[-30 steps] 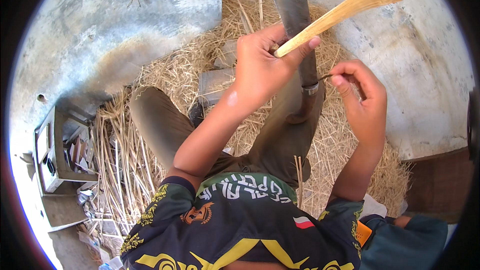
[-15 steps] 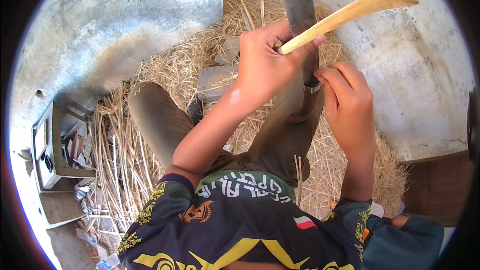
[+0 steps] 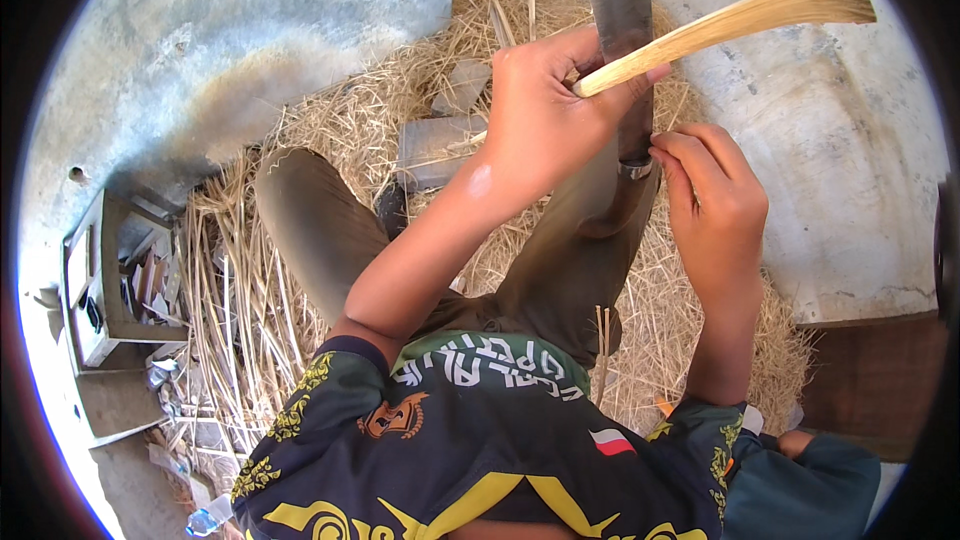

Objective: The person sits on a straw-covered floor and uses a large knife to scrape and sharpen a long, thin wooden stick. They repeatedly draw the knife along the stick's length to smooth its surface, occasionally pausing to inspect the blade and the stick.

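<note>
Flared stick (image 3: 740,28), narrow end pinched in left hand (image 3: 550,110), right hand (image 3: 715,202) pinched beside blade (image 3: 620,0)

On my left I see an open box (image 3: 148,332) with scraps (image 3: 152,278) inside, and a clear bottle (image 3: 207,517) nearer me. Straw-like litter (image 3: 390,90) reaches the stained far-left wall (image 3: 300,25).

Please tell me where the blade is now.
In the head view, the blade is upper right of centre, crossing behind the tan piece, its lower end beside the right hand.
</note>
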Available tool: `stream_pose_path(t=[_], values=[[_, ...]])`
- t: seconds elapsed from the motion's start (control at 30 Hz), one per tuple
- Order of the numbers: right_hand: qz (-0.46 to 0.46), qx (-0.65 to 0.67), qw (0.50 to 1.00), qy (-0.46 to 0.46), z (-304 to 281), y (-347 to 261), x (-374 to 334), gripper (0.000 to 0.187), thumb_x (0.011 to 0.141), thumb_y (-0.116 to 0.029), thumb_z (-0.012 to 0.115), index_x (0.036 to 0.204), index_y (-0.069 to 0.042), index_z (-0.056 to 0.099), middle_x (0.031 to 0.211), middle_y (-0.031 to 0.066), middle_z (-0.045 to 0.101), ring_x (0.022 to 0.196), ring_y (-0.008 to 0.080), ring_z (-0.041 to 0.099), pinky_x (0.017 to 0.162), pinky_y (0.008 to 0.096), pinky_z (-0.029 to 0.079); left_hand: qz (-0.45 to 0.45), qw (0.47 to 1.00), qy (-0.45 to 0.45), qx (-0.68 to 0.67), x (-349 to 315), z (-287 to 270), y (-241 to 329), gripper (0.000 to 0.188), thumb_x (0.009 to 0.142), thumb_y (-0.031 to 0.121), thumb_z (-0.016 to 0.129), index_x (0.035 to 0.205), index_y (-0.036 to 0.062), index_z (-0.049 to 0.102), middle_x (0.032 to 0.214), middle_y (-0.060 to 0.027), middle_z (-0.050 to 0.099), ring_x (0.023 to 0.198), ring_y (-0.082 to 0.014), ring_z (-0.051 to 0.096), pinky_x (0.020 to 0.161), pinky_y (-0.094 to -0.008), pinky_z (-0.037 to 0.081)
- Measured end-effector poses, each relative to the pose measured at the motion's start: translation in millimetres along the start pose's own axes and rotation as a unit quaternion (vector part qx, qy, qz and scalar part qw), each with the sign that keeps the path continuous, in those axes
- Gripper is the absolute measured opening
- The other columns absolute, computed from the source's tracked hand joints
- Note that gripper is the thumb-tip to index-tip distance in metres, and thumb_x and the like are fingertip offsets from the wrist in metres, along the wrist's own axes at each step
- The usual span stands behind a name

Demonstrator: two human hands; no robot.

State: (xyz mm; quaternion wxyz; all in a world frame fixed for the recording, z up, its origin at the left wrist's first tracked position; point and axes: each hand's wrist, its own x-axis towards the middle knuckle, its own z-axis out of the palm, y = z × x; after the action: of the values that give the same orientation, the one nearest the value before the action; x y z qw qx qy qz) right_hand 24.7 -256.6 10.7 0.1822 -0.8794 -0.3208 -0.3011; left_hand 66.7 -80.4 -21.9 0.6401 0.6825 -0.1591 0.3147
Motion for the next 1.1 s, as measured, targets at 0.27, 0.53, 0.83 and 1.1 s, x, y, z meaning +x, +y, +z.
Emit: stream_pose_path(t=[0.27,0.53,0.83,1.1], values=[[-0.051,-0.027,0.998,-0.014,5.2,-0.5,1.9,0.013,0.078,0.007,0.067,0.090,0.003,0.067,0.090,0.0141,0.064,0.084,0.0336,0.065,0.075,0.0428,0.052,-0.002,1.000,0.016,-0.010,-2.9,0.1,-0.5,0.018,0.090,0.019,0.081,0.092,0.0015,0.078,0.069,0.0045,0.068,0.062,0.0004,0.052,0.052,-0.0201,0.041],[-0.092,-0.014,0.996,-0.008,14.6,20.7,-0.3,0.014,0.079,0.005,0.071,0.093,0.001,0.069,0.092,0.0112,0.067,0.085,0.0296,0.067,0.075,0.0400,0.052,-0.011,1.000,0.027,-0.011,-4.8,-1.8,-5.2,0.020,0.089,0.020,0.081,0.090,0.0011,0.077,0.066,0.0051,0.064,0.062,0.0006,0.050,0.052,-0.0202,0.040],[0.147,0.193,0.969,0.044,31.6,26.1,-18.6,0.018,0.086,0.002,0.075,0.104,0.002,0.069,0.096,0.0114,0.072,0.082,0.0181,0.069,0.076,0.0278,0.054,-0.017,0.999,0.019,-0.032,0.0,1.3,-1.5,0.021,0.089,0.021,0.081,0.087,0.0008,0.076,0.067,0.0056,0.064,0.063,0.0003,0.049,0.052,-0.0206,0.038],[-0.019,0.054,0.994,0.089,33.3,17.7,-15.5,0.030,0.083,0.011,0.068,0.109,-0.002,0.072,0.103,0.0139,0.071,0.090,0.0299,0.070,0.078,0.0354,0.056,-0.021,0.999,0.011,-0.039,-1.9,1.4,-3.5,0.017,0.091,0.017,0.080,0.092,0.0008,0.076,0.071,0.0044,0.068,0.066,0.0006,0.054,0.055,-0.0191,0.042]])
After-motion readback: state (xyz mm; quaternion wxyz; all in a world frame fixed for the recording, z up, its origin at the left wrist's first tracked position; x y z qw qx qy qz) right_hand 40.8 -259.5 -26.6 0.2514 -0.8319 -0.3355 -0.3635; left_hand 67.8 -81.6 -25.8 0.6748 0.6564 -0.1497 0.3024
